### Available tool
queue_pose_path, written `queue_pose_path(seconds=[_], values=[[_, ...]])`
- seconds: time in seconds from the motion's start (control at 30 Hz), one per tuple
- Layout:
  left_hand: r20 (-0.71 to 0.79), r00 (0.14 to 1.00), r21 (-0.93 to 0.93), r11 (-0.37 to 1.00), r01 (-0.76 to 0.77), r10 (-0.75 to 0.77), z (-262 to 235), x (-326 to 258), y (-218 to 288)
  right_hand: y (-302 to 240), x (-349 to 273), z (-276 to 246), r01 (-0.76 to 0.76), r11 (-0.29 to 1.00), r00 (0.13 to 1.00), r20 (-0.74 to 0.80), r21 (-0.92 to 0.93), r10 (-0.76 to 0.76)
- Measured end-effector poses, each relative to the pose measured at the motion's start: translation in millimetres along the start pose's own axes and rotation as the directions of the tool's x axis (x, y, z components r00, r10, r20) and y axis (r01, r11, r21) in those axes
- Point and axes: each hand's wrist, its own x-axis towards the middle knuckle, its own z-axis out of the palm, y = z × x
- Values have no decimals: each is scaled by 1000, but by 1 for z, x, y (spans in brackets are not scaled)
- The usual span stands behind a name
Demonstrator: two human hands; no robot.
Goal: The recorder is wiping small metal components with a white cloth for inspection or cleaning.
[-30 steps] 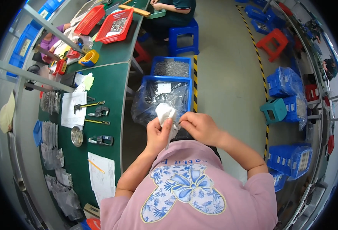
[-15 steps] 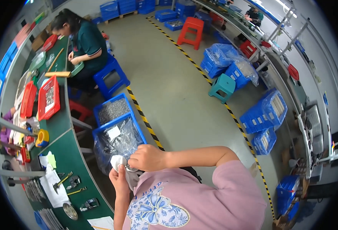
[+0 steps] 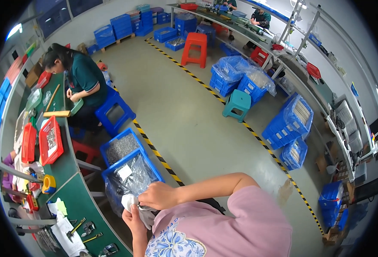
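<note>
My left hand (image 3: 134, 222) is closed on a white cloth (image 3: 129, 201), which bunches above the thumb and hangs down beside the wrist. Right against it, my right hand (image 3: 158, 195) is curled with the knuckles up. A small shiny metallic piece (image 3: 143, 208) shows under its fingers; what exactly those fingers grip is hidden. Both hands are close in front of my pink shirt. Just beyond them on the floor is a blue crate (image 3: 157, 169) lined with clear plastic, with a white label sheet (image 3: 124, 172) on top.
A second blue crate (image 3: 119, 147) holds many small metal parts. The green workbench (image 3: 71, 188) on the left carries red baskets (image 3: 51, 140), calipers and papers. A seated co-worker (image 3: 84, 79) handles something there. Stools and blue crates line the striped floor tape on the right.
The view has tilted up, so the room sits lower in it. My hands stay together at the cloth, with the right fingers slightly shifted over the metallic piece.
</note>
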Motion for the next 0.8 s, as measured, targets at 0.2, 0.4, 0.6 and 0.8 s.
queue_pose_path(seconds=[0.2,0.4,0.6,0.8], values=[[153,964,384,886,-261,217,-14,-5,4,5,4,2,-750,124,657,709,650,256],[-55,997,139,989,60,-53,1,0,8,-4,8,-21,119,985,993,11,-126,-119],[101,988,205,970,-134,116,26,2,26,-3,5,-38,-380,811,925,169,445,341],[186,927,414,829,-376,327,15,1,22,-5,13,-43,-710,472,700,601,523,386]])
